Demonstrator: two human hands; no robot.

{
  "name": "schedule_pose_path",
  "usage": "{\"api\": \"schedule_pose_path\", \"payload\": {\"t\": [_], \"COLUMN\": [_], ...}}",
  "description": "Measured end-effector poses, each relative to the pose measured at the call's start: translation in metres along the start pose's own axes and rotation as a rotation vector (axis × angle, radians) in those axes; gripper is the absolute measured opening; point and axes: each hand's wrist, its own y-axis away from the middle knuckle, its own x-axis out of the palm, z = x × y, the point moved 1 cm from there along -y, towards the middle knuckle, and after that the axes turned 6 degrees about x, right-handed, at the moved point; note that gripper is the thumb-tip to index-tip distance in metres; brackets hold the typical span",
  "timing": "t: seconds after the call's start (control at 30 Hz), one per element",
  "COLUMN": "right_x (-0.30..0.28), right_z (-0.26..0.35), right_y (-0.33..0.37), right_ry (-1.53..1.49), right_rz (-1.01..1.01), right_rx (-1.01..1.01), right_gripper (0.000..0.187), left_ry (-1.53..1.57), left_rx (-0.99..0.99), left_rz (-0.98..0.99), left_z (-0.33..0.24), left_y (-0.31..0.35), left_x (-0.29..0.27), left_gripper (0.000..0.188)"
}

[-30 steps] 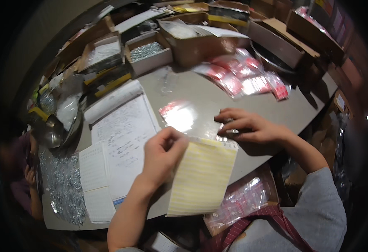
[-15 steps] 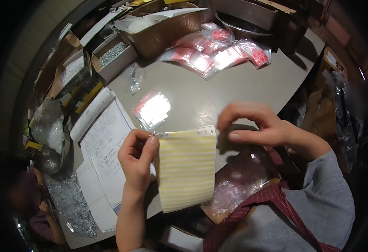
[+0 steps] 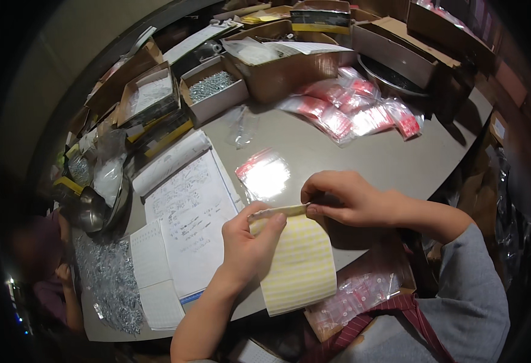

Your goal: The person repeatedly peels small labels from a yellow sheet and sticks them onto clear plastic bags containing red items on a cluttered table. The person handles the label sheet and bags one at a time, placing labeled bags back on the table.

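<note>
A sheet of small stickers, pale yellow and white in rows, hangs over the table's front edge. My left hand grips its top left edge between thumb and fingers. At the top right corner, my right hand has thumb and forefinger pinched together on the sheet's edge; whether a single sticker is between them is too small to tell. Just beyond the sheet lies a stack of clear plastic bags with red print. A handwritten notebook lies open to the left of my left hand.
More red-printed bags are heaped at the back, beside a cardboard box. A box of screws stands at the back left. Small metal parts cover the table's left end, near another person. An open box of bags sits below the sheet.
My right hand has come in from apart and now pinches the sheet's top right corner. The sheet's top edge now curls. The view has shifted, so the table appears further right.
</note>
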Motion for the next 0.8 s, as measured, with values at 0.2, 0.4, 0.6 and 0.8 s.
{"api": "schedule_pose_path", "payload": {"t": [0.2, 0.4, 0.6, 0.8], "right_x": [0.011, 0.012, 0.010, 0.007], "right_z": [-0.006, -0.009, -0.010, -0.003], "right_y": [-0.019, -0.024, -0.026, -0.028], "right_ry": [0.337, 0.298, 0.356, 0.575], "right_rz": [-0.189, -0.094, -0.106, -0.131], "right_rx": [-0.324, -0.230, -0.321, -0.529], "right_gripper": [0.029, 0.023, 0.027, 0.032], "left_ry": [-0.145, -0.173, -0.165, 0.173], "left_rx": [0.024, 0.020, -0.008, -0.200], "left_rz": [-0.081, -0.085, -0.097, -0.116], "left_z": [0.003, 0.014, 0.017, 0.014], "left_y": [-0.003, -0.004, -0.006, -0.013], "left_x": [-0.003, -0.006, -0.009, -0.017], "left_gripper": [0.015, 0.019, 0.021, 0.021]}}
